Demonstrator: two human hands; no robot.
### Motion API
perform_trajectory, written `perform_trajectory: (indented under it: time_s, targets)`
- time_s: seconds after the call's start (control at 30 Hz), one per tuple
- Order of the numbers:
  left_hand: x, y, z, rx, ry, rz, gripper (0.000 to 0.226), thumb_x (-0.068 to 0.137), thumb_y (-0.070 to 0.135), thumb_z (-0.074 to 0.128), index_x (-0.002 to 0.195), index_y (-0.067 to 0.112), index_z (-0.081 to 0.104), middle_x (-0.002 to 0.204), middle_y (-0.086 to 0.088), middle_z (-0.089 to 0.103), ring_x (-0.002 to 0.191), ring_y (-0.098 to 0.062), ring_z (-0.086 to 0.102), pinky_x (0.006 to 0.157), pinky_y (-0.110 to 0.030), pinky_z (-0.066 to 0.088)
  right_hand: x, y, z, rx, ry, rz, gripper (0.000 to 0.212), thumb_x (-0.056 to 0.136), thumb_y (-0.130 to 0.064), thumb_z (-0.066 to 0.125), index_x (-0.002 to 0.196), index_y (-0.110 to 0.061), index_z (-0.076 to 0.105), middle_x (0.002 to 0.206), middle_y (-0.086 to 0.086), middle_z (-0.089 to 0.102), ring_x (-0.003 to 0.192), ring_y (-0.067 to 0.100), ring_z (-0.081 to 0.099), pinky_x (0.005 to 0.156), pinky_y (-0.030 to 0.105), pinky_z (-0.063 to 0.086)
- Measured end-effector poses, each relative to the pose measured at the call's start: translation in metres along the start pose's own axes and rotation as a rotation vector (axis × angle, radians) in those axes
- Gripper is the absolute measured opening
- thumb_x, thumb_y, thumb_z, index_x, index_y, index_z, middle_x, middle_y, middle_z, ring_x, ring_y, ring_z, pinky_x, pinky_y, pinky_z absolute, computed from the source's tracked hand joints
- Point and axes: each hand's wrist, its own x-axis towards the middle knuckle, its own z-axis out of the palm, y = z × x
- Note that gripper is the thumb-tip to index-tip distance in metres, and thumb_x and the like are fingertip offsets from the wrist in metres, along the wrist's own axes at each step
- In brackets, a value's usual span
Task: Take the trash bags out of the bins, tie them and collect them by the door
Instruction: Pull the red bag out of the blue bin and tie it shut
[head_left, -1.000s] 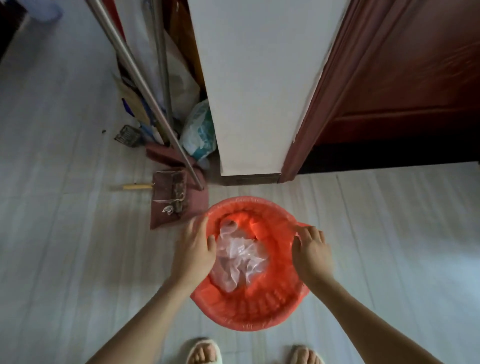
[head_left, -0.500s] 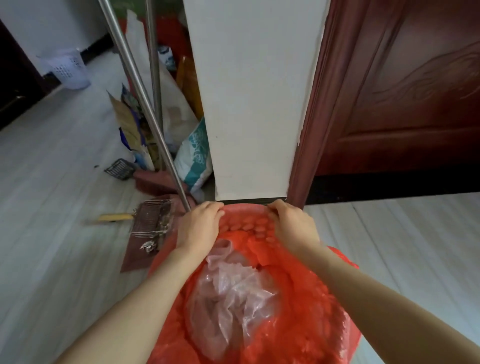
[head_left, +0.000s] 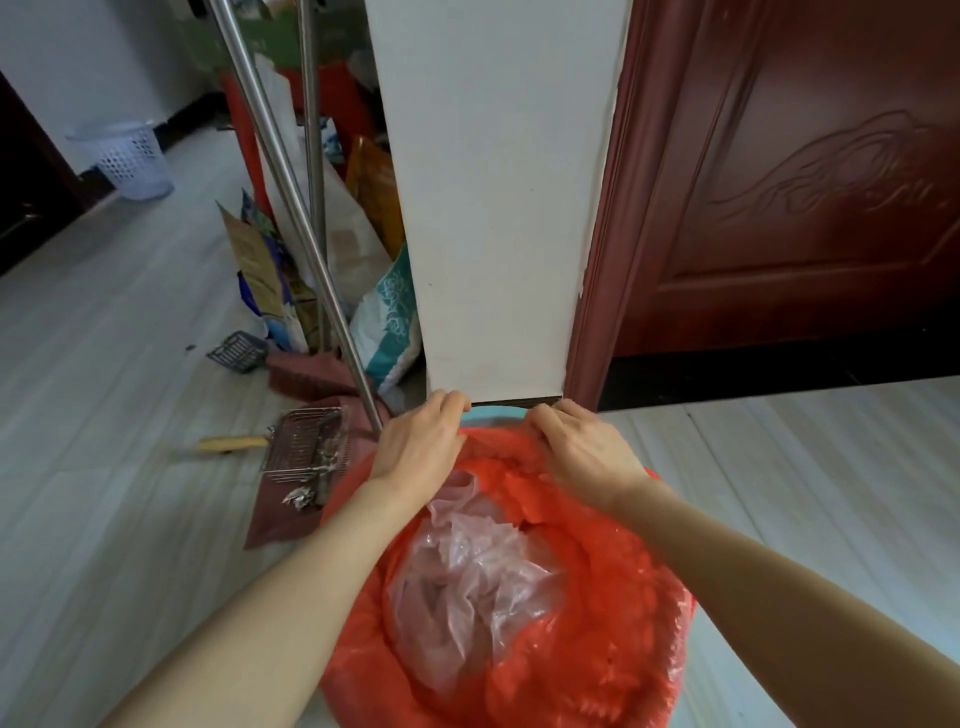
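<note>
While the red plastic trash bag (head_left: 571, 639) sits in its bin by the white wall corner, left hand (head_left: 418, 447) and right hand (head_left: 584, 449) pinch its far rim. Early stage: lifting, tying, collecting remain.

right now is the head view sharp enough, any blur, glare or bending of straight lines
Head view: even, soft daylight, no hard shadows; a pale sheen on the floor tiles at right. Wide-angle bending shows in the door frame and metal poles, which lean outward. Left hand, right hand and red trash bag read fairly sharp; the white basket far left is softer.
</note>
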Motion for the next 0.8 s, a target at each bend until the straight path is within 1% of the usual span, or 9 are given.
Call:
perform_trajectory:
  time_s: [0.13,0.23,0.33,0.4,0.43,0.53,0.63,0.73,0.8]
  targets:
    - [-0.006,-0.007,-0.009,0.242,-0.162,-0.004,0.028,0.090,0.031,0.051,0.109,0.011,0.057,0.114,-0.008,0.047,0.103,-0.029,0.056,0.071,-0.039,0.044,-0.006,0.007,-0.013,-0.284,-0.251,-0.031,0.042,0.090,-0.037,0.044,0.123,-0.013,0.051,0.107,0.010,0.058,0.101,0.032,0.056,0.078,0.039,0.044]
    - [-0.028,-0.031,-0.012,0.246,-0.147,-0.094,0.028,0.088,0.031,0.053,0.107,0.011,0.060,0.111,-0.006,0.055,0.111,-0.026,0.051,0.079,-0.039,0.047,-0.028,0.018,-0.022,-0.240,-0.187,0.037,0.041,0.089,-0.040,0.039,0.111,-0.012,0.059,0.105,0.011,0.053,0.098,0.033,0.054,0.067,0.039,0.045]
    - [-0.062,-0.046,-0.013,0.184,-0.028,-0.069,0.017,0.076,0.024,0.063,0.078,0.007,0.062,0.080,-0.011,0.065,0.086,-0.032,0.061,0.065,-0.040,0.051,-0.060,0.021,-0.022,-0.232,-0.165,0.090,0.047,0.078,-0.042,0.037,0.102,-0.014,0.065,0.112,0.010,0.061,0.106,0.035,0.058,0.082,0.047,0.049]
    - [-0.084,-0.051,-0.010,0.136,-0.009,-0.096,0.018,0.068,0.018,0.071,0.071,0.006,0.057,0.069,-0.014,0.065,0.072,-0.035,0.062,0.059,-0.041,0.053,-0.080,0.019,-0.020,-0.106,-0.104,0.166,0.040,0.079,-0.038,0.047,0.109,-0.015,0.061,0.122,0.009,0.058,0.120,0.033,0.051,0.100,0.052,0.039]
    - [-0.095,-0.052,-0.008,0.080,0.000,-0.133,0.019,0.068,0.015,0.072,0.073,0.006,0.057,0.070,-0.016,0.065,0.072,-0.036,0.062,0.060,-0.041,0.053,-0.091,0.016,-0.022,0.015,-0.086,0.251,0.037,0.084,-0.035,0.049,0.114,-0.016,0.056,0.124,0.009,0.054,0.122,0.030,0.048,0.104,0.047,0.035]
    - [-0.123,-0.050,-0.005,-0.136,0.102,-0.307,0.028,0.073,0.016,0.071,0.096,0.003,0.061,0.095,-0.020,0.062,0.090,-0.040,0.060,0.077,-0.046,0.051,-0.117,0.007,-0.029,0.349,-0.057,0.505,0.041,0.087,-0.027,0.058,0.124,-0.016,0.048,0.117,0.012,0.050,0.112,0.029,0.050,0.095,0.033,0.037]
    - [-0.152,-0.032,-0.007,-0.338,0.069,-0.502,0.047,0.079,0.026,0.068,0.120,0.005,0.055,0.119,-0.017,0.049,0.109,-0.036,0.054,0.093,-0.043,0.044,-0.143,-0.011,-0.032,0.501,0.011,0.648,0.059,0.086,-0.029,0.060,0.138,-0.016,0.036,0.122,0.015,0.043,0.113,0.029,0.050,0.099,0.034,0.037]
    - [-0.178,-0.013,-0.005,-0.464,0.076,-0.507,0.060,0.078,0.029,0.069,0.130,0.006,0.047,0.127,-0.017,0.043,0.117,-0.035,0.050,0.100,-0.040,0.040,-0.170,-0.038,-0.026,0.622,0.062,0.784,0.069,0.086,-0.028,0.061,0.144,-0.015,0.026,0.134,0.015,0.032,0.125,0.028,0.041,0.105,0.029,0.030]
    - [-0.190,-0.001,0.000,-0.454,0.054,-0.519,0.068,0.078,0.032,0.068,0.135,0.010,0.039,0.130,-0.019,0.044,0.120,-0.036,0.047,0.101,-0.043,0.039,-0.185,-0.054,-0.017,0.619,0.092,0.824,0.073,0.087,-0.030,0.058,0.147,-0.016,0.019,0.138,0.016,0.034,0.125,0.031,0.043,0.103,0.032,0.033]
